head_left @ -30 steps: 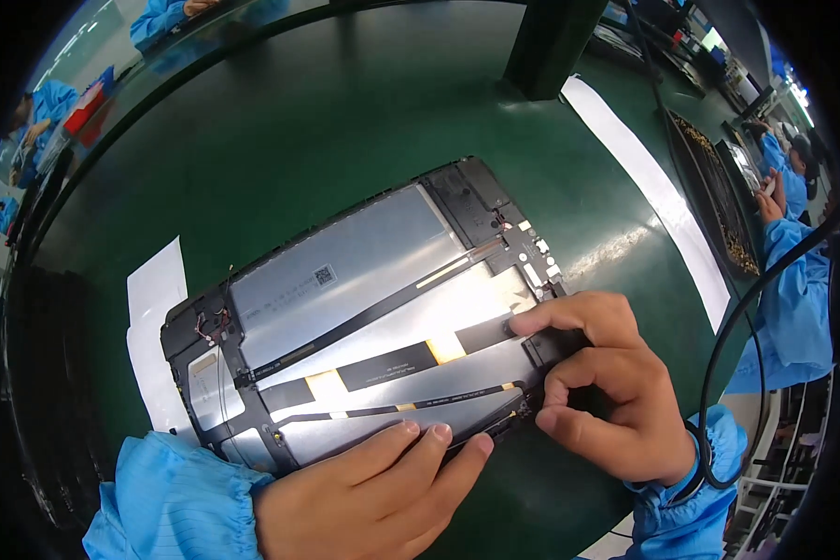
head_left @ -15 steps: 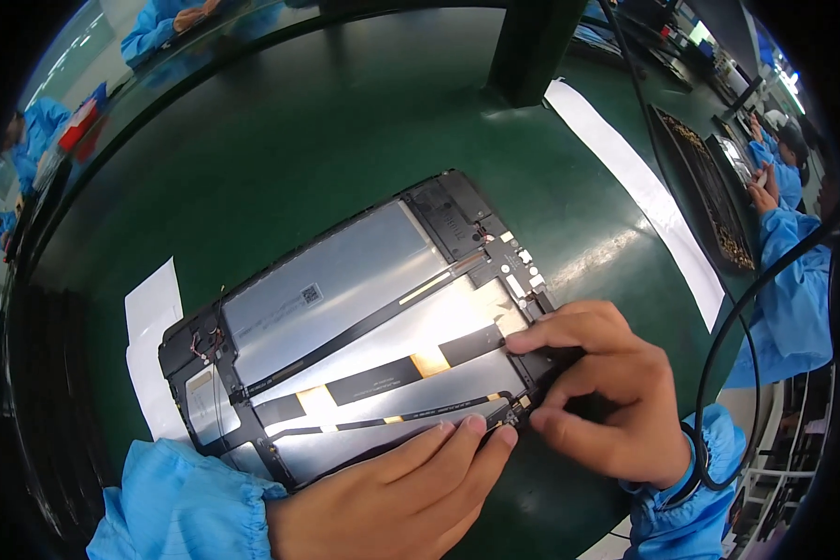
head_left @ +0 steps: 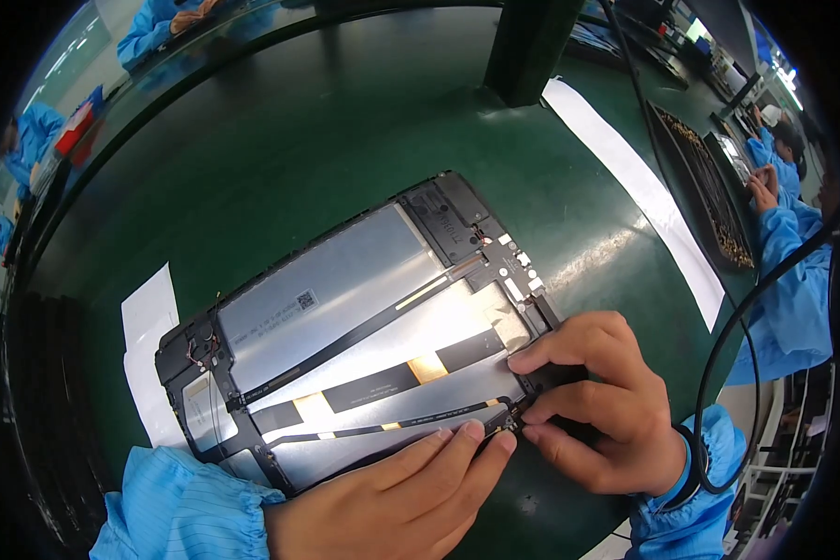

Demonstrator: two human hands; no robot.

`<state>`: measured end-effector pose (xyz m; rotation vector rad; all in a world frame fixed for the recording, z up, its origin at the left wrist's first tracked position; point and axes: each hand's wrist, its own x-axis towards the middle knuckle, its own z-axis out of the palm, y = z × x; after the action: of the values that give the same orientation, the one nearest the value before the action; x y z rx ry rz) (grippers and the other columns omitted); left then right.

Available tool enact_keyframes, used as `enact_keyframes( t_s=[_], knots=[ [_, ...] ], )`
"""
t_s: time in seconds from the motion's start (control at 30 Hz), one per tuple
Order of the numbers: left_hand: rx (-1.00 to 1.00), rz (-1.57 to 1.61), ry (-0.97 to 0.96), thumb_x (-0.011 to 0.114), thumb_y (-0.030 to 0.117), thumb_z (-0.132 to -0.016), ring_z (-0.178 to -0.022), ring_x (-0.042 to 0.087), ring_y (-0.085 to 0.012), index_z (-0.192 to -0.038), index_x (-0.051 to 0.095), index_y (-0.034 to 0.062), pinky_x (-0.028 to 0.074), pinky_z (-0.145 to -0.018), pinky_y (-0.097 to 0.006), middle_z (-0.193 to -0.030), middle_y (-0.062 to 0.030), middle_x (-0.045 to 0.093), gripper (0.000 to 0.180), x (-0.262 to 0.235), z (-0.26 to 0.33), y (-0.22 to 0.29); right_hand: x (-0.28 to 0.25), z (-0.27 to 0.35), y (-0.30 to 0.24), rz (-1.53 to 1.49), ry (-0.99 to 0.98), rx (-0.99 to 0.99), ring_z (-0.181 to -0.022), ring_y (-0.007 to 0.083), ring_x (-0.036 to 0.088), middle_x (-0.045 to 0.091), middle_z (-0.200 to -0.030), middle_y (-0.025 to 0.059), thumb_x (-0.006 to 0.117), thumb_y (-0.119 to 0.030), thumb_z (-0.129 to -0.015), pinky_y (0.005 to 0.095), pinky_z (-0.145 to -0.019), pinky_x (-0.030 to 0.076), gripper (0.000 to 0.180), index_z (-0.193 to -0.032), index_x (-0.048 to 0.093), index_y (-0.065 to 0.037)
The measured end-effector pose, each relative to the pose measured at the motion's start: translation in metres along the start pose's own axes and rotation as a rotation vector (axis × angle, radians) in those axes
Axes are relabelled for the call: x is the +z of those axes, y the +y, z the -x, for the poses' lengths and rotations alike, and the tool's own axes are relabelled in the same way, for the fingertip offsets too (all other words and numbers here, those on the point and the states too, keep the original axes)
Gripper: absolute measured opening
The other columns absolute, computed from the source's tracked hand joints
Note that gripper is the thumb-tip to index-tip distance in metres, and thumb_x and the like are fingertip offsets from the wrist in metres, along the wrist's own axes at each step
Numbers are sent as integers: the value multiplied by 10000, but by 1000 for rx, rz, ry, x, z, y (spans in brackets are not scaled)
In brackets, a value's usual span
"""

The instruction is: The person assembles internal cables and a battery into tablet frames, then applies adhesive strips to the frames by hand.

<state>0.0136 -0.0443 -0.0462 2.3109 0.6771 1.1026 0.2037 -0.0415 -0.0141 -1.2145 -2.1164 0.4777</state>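
An opened tablet (head_left: 450, 219) lies at a slant before me, its inside facing up. It shows silver battery panels (head_left: 336, 289), a wide black ribbon cable (head_left: 375, 387) with gold patches and a thin ribbon cable (head_left: 425, 422) along the near side. My left hand (head_left: 392, 495) grips the tablet's near edge, fingers stretched over it and thumb hidden. At the near right corner, my right hand (head_left: 607, 411) has thumb and middle finger pinched by the thin cable's end; what lies between them is hidden. Its index fingertip touches the right edge near the wide cable's end.
Green tabletop (head_left: 345, 140) surrounds the tablet. White paper (head_left: 149, 317) sits left of it, and a long white strip (head_left: 639, 191) lies right. Beyond is a black tray (head_left: 705, 187) of small gold-coloured parts. A black cable (head_left: 765, 280) loops near my right wrist. Co-workers in blue sleeves (head_left: 793, 289) sit around.
My right thumb and middle finger have closed together at the tablet's corner. The right index fingertip has slid slightly nearer along the edge. My left hand stays almost in place.
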Motion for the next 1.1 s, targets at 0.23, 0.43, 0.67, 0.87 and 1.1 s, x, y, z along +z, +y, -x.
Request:
enact_keyframes(
  t_s=[0.23,0.43,0.67,0.87,1.1],
  knots=[
    [451,-420,-601,589,79,-675,-891,559,-278,-836,595,-44,485,-740,-320,-1058,-188,547,203,-43,-33,0,0,-2,-8,32,70,-70,-827,260,491,562,-919,81,635,12,-559,348,-726,370,155,-686,554,-25],
    [415,-368,-565,538,72,-666,-962,533,-324,-929,565,-48,438,-845,-373,-1114,-220,498,290,-33,-24,0,7,8,5,-27,155,-72,-824,244,500,560,-879,54,621,21,-585,335,-723,384,128,-672,568,-56],
    [194,-421,-666,587,-13,-653,-1175,388,-382,-1222,418,24,340,-960,-425,-1291,-234,356,595,-80,-10,36,12,17,18,-323,365,175,-885,250,518,559,-932,103,625,0,-593,313,-781,411,175,-762,593,-33],
    [-67,-531,-388,664,55,-645,-1036,478,-365,-1159,450,-33,385,-872,-403,-1141,-221,482,563,-135,36,48,9,16,12,-333,304,260,-928,294,490,497,-1013,146,696,-122,-584,340,-820,397,426,-960,533,-4],
    [-494,-456,-422,666,343,-713,-1216,294,-428,-1256,272,-113,232,-1018,-412,-1258,-339,320,811,-145,68,16,12,14,2,-71,222,327,-976,334,439,470,-1036,185,728,-253,-584,374,-861,365,624,-1061,474,60]
  ],
)
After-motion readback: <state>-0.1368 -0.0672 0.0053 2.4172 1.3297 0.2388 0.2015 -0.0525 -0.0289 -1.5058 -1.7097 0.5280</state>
